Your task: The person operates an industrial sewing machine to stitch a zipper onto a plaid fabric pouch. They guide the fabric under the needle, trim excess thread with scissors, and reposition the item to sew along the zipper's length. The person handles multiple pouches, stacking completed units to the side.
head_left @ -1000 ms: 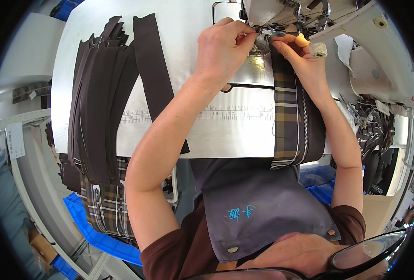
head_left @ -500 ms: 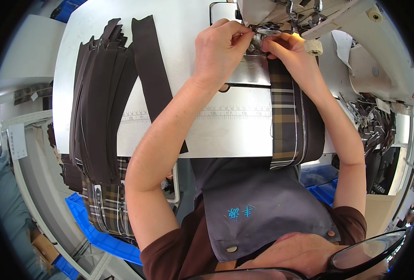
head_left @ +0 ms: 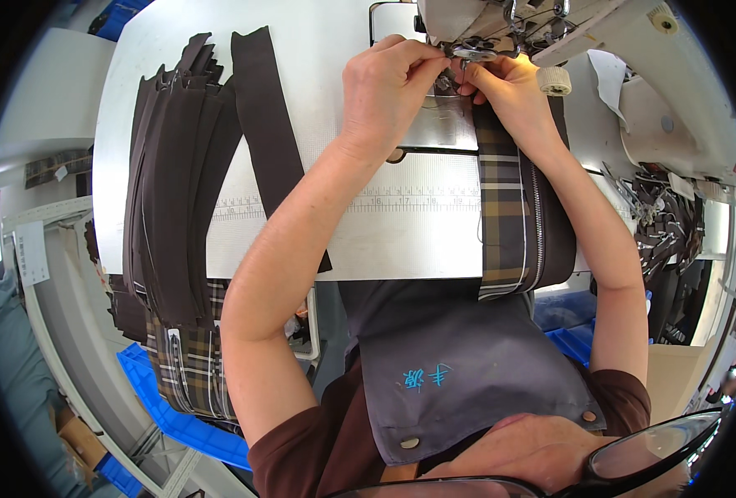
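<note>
Both of my hands are at the needle area of a white sewing machine [head_left: 608, 50]. My left hand [head_left: 388, 83] is closed in a pinch just left of the presser foot, its fingertips together. Close by on the right, my right hand [head_left: 513, 95] also pinches, thumb and finger at the needle. Anything between the fingertips is too small to make out. Below my right hand, a plaid fabric piece [head_left: 502, 216] with a metal zipper [head_left: 538, 224] and a dark edge lies over the table's front edge.
A stack of dark fabric strips [head_left: 173, 191] lies at the table's left, beside a single dark strip [head_left: 268, 124]. Plaid pieces [head_left: 187, 373] hang over a blue bin [head_left: 177, 419]. A printed ruler [head_left: 401, 199] crosses the white table [head_left: 401, 249]. Tangled scraps [head_left: 667, 220] lie at right.
My right hand has shifted slightly left and its fingers have moved closer to the needle. My left hand stays pinched in nearly the same place.
</note>
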Demonstrator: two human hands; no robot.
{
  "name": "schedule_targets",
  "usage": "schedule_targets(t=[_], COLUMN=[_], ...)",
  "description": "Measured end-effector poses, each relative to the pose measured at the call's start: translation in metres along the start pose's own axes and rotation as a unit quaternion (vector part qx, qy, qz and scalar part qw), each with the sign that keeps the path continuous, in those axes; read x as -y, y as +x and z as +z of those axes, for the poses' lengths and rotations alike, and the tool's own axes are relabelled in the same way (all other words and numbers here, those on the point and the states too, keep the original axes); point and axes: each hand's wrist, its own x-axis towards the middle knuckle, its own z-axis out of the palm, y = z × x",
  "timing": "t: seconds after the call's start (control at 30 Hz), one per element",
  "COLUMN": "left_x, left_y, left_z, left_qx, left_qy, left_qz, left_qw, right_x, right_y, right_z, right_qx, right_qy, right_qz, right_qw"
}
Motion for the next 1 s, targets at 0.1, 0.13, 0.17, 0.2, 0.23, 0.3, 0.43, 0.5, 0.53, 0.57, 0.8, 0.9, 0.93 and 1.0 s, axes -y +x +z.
schedule_targets(t=[0.1, 0.13, 0.17, 0.2, 0.23, 0.3, 0.43, 0.5, 0.53, 0.57, 0.8, 0.9, 0.93, 1.0], left_x=[0.0, -0.001, -0.001, -0.001, -0.001, -0.001, -0.001, -0.001, -0.001, -0.001, 0.002, 0.003, 0.003, 0.003], left_y=[-0.002, -0.002, -0.003, -0.003, -0.003, -0.003, -0.002, -0.001, -0.001, -0.001, -0.001, 0.0, 0.0, 0.0], left_z=[-0.002, -0.002, -0.002, -0.002, -0.002, -0.002, -0.001, 0.0, 0.0, 0.0, 0.003, 0.004, 0.004, 0.004], left_qx=[0.007, 0.007, 0.008, 0.007, 0.006, -0.002, -0.02, -0.023, -0.024, -0.026, -0.024, -0.025, -0.024, -0.02], left_qy=[0.008, 0.008, 0.008, 0.006, 0.005, 0.002, 0.004, 0.008, 0.009, 0.011, 0.015, 0.012, 0.015, 0.014], left_qz=[0.003, 0.005, 0.008, 0.01, 0.012, 0.023, 0.042, 0.045, 0.046, 0.049, 0.039, 0.038, 0.035, 0.031], left_qw=[1.0, 1.0, 1.0, 1.0, 1.0, 1.0, 0.999, 0.999, 0.999, 0.998, 0.999, 0.999, 0.999, 0.999], right_x=[0.0, 0.001, 0.001, 0.001, 0.001, 0.001, 0.001, 0.0, -0.001, -0.002, -0.005, -0.003, -0.003, -0.002], right_y=[-0.001, -0.001, -0.001, -0.001, -0.001, -0.001, 0.0, 0.0, -0.001, -0.001, -0.002, 0.0, 0.0, 0.001], right_z=[0.001, 0.001, 0.001, 0.001, 0.001, 0.0, -0.005, -0.007, -0.008, -0.008, -0.002, 0.002, 0.003, 0.003], right_qx=[-0.007, -0.006, -0.004, -0.003, -0.004, -0.007, 0.002, -0.001, -0.001, -0.004, -0.004, 0.007, 0.003, -0.003], right_qy=[-0.01, -0.007, -0.004, -0.001, -0.006, -0.015, -0.033, -0.017, -0.009, 0.003, 0.004, 0.004, -0.008, -0.003], right_qz=[-0.011, -0.01, -0.01, -0.01, -0.009, -0.008, -0.01, -0.005, -0.008, -0.013, -0.03, -0.034, -0.039, -0.028], right_qw=[1.0, 1.0, 1.0, 1.0, 1.0, 1.0, 0.999, 1.0, 1.0, 1.0, 1.0, 0.999, 0.999, 1.0])
